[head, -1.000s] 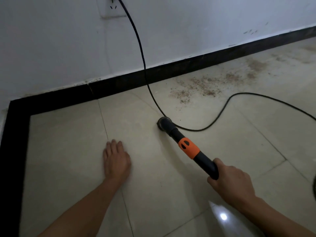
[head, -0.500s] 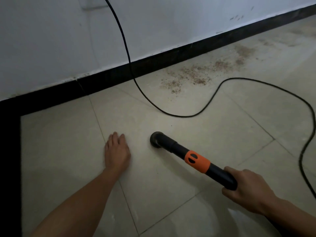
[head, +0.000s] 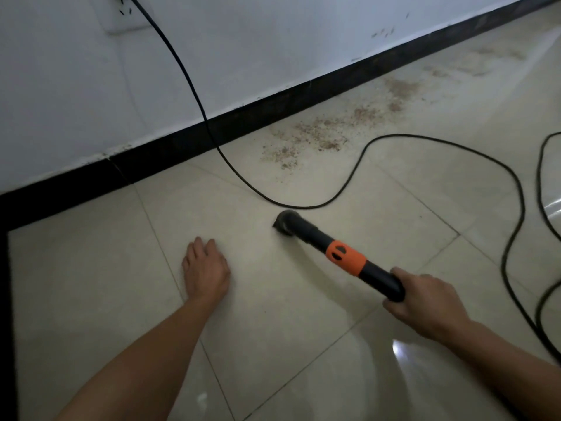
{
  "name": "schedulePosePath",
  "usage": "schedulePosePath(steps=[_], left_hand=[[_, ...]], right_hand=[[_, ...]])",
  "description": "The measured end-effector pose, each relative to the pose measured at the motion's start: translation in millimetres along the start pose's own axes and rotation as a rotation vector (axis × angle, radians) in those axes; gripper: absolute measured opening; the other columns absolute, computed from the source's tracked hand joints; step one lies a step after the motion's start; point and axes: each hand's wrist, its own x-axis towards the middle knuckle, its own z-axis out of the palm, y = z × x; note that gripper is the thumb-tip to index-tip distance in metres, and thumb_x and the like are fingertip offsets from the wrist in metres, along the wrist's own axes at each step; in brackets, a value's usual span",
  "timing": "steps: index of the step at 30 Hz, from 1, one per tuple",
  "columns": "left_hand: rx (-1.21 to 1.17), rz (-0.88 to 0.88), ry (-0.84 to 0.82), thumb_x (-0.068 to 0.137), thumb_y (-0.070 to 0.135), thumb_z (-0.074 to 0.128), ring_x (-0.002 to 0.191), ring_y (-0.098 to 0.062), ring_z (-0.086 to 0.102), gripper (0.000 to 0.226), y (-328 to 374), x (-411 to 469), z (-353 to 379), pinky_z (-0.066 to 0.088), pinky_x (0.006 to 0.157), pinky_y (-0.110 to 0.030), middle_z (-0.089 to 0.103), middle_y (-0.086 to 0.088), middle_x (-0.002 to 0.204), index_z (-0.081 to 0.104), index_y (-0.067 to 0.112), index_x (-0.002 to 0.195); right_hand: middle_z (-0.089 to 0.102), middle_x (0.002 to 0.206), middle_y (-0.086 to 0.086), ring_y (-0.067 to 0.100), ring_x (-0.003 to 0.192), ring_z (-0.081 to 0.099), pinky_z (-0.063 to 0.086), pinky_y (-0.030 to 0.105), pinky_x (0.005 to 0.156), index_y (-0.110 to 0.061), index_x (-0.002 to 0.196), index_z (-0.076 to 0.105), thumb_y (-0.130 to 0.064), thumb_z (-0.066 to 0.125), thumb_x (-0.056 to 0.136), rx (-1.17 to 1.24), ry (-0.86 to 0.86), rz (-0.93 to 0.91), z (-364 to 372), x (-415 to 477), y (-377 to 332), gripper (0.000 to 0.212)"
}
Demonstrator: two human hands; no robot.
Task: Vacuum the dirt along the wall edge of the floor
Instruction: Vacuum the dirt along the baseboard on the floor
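Left hand [head: 206, 270] rests on floor [head: 291, 335], right hand [head: 428, 302] grips one wand [head: 346, 258].

Floor [head: 91, 284], contents:
- Your left hand [head: 206, 271] lies flat on the tiles, near left.
- The vacuum nozzle [head: 285, 221] sits on the tiles just right of it. Its wand [head: 343, 253] runs near-right into your right hand [head: 425, 302], which grips it.
- The power cord [head: 297, 207] drops from the wall socket [head: 121, 16], far left, loops just behind the nozzle, then runs right.
- Dirt [head: 315, 135] lies beyond the cord, beside the baseboard [head: 303, 97].

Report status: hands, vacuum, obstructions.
Left hand flat on beige tiles; right hand grips black-and-orange vacuum wand. Brown dirt by wall unreached. Black power cord lies between.
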Motion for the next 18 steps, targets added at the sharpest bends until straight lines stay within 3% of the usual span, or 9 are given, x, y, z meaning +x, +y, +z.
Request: schedulePosePath(steps=[7, 10, 14, 18], left_hand=[[0.007, 0.033, -0.020, 0.096, 0.021, 0.047, 0.135, -0.040, 0.032, 0.042, 14, 5, 4, 0.029, 0.108, -0.048, 0.037, -0.025, 0.147, 0.049, 0.003, 0.134], [0.024, 0.051, -0.011, 0.095, 0.022, 0.049, 0.134, -0.040, 0.034, 0.040, 21, 11, 9, 0.029, 0.107, -0.048, 0.040, -0.025, 0.145, 0.052, 0.002, 0.130], [-0.004, 0.046, 0.031, 0.092, 0.019, 0.054, 0.129, -0.044, 0.039, 0.038, 28, 22, 17, 0.032, 0.105, -0.051, 0.045, -0.028, 0.139, 0.056, 0.000, 0.126], [-0.022, 0.069, 0.098, 0.092, 0.025, 0.038, 0.128, -0.046, 0.042, 0.046, 26, 26, 28, 0.034, 0.106, -0.054, 0.047, -0.030, 0.137, 0.055, -0.001, 0.126]], right_hand=[[0.057, 0.062, -0.006, 0.015, 0.057, 0.056, 0.033, 0.024, 0.050, -0.025, 0.081, 0.055, -0.027, 0.072, 0.075, 0.328, 0.111, 0.081, -25, 43, -27, 0.019], [0.063, 0.063, -0.001, 0.018, 0.057, 0.063, 0.049, 0.029, 0.055, -0.023, 0.083, 0.058, -0.028, 0.073, 0.073, 0.414, 0.138, 0.142, -34, 57, -20, 0.018], [0.066, 0.060, -0.001, 0.015, 0.052, 0.066, 0.051, 0.028, 0.057, -0.022, 0.082, 0.060, -0.027, 0.072, 0.073, 0.405, 0.028, 0.252, -35, 79, -7, 0.016], [0.066, 0.060, -0.002, 0.015, 0.051, 0.067, 0.055, 0.033, 0.058, -0.024, 0.079, 0.058, -0.026, 0.073, 0.072, 0.417, -0.041, 0.222, -14, 71, -11, 0.016]])
